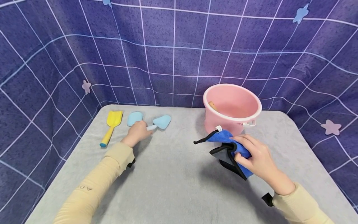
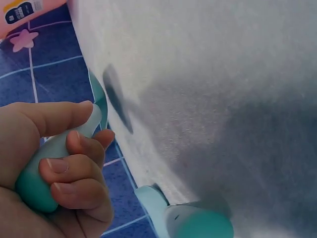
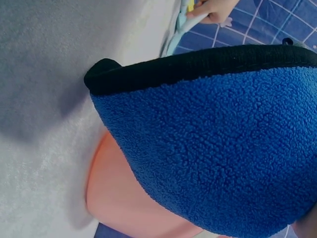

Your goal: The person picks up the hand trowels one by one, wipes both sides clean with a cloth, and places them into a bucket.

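Picking up is probably in hand: light-blue trowel (image 1: 162,122) is clasped in left grip (image 1: 138,132) at worktop (image 1: 167,174); blue cloth (image 1: 221,136) is pinched in right grip (image 1: 255,154), near bucket (image 1: 221,122). Clean lift seems called for.

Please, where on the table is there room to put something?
The widest bare patch of the table lies between the left hand and the cloth. A smaller one, at the back, separates the held blue shovel from the bucket. Back left is crowded (yellow shovel, other blue shovel), as is the bucket's front, where the right hand grips the cloth.
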The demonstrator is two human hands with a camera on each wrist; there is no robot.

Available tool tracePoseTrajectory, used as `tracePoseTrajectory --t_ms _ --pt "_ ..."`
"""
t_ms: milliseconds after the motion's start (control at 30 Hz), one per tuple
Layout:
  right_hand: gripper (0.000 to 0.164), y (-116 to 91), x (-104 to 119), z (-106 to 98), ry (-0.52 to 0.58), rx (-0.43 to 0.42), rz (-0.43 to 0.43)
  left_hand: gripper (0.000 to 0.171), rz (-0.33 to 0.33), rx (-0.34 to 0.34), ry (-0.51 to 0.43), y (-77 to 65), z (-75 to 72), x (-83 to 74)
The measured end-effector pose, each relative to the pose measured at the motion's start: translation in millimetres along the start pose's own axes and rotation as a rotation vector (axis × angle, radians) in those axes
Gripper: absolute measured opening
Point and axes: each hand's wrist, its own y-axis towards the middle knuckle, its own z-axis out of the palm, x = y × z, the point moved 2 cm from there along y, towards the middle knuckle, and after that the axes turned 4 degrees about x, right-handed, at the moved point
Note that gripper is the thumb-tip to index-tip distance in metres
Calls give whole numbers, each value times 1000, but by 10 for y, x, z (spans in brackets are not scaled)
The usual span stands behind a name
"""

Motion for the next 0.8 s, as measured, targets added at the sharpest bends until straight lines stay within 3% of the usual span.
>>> tracePoseTrajectory --t_ms 300,800 --pt "40 0 -23 -25 0 13 39 33 46 -14 7 -155 -112 15" --pt "43 103 -35 -108 -48 17 105 28 168 -8 43 -546 -337 -237"
